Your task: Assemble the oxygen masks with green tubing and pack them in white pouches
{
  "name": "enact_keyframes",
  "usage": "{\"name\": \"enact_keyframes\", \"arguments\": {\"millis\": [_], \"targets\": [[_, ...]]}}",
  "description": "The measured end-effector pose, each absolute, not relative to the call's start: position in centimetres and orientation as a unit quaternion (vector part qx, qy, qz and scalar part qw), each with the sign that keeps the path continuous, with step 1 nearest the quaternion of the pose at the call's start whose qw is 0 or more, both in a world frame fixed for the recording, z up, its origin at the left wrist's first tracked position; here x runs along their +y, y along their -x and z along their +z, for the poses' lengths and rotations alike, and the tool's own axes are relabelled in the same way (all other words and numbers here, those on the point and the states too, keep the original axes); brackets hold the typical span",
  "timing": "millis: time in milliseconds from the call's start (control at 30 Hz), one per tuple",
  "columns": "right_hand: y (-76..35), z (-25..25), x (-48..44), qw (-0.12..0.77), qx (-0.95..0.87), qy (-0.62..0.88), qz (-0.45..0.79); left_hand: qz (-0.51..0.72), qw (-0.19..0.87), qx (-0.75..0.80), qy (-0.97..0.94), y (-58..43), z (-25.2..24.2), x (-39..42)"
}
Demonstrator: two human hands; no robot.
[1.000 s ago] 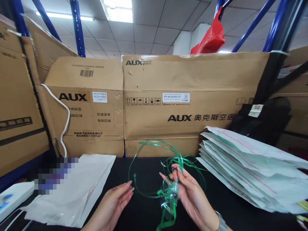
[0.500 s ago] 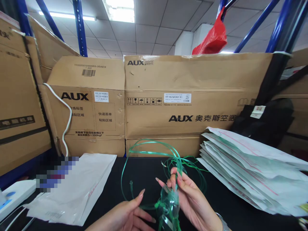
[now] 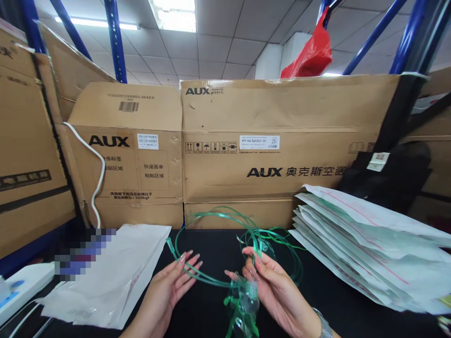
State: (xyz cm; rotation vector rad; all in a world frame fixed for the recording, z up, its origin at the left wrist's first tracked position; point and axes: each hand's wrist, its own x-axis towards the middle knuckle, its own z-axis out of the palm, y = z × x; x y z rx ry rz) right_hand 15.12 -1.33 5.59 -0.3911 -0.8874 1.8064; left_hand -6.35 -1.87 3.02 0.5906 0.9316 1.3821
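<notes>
In right hand (image 3: 273, 293): mask (image 3: 244, 303); tubing (image 3: 207, 280) across left hand (image 3: 172, 287).

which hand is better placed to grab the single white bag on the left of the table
Left, probably. The left hand lies open beside the white bag, lightly touching the green tubing. The right hand has its grip on the clear mask, on the far side from that bag.

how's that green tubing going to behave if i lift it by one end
Likely floppy: the green tubing hangs in loose loops between the left hand and the right hand. Probably light, since it rests on the left hand's outstretched fingers. It may tangle, as several coils overlap near the clear mask.
</notes>
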Motion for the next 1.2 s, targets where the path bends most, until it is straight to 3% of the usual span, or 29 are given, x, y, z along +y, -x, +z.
{"name": "enact_keyframes", "arguments": {"millis": [500,800,967,1200], "targets": [[-15.4,5.9,-0.9,0.53,-0.407,0.192,0.719,0.73,0.568,0.353,-0.14,9.6,4.9,0.3],[-14.8,3.8,-1.0,0.408,-0.646,0.388,0.514,0.663,0.627,0.333,-0.236,6.3,3.9,-1.7],[-14.6,3.2,-0.6,0.39,-0.649,0.401,0.516,0.639,0.667,0.312,-0.222,6.0,5.4,-2.3],[-14.6,3.3,0.2,0.43,-0.563,0.416,0.57,0.511,0.606,0.436,-0.426,5.4,5.2,-3.2]]}}
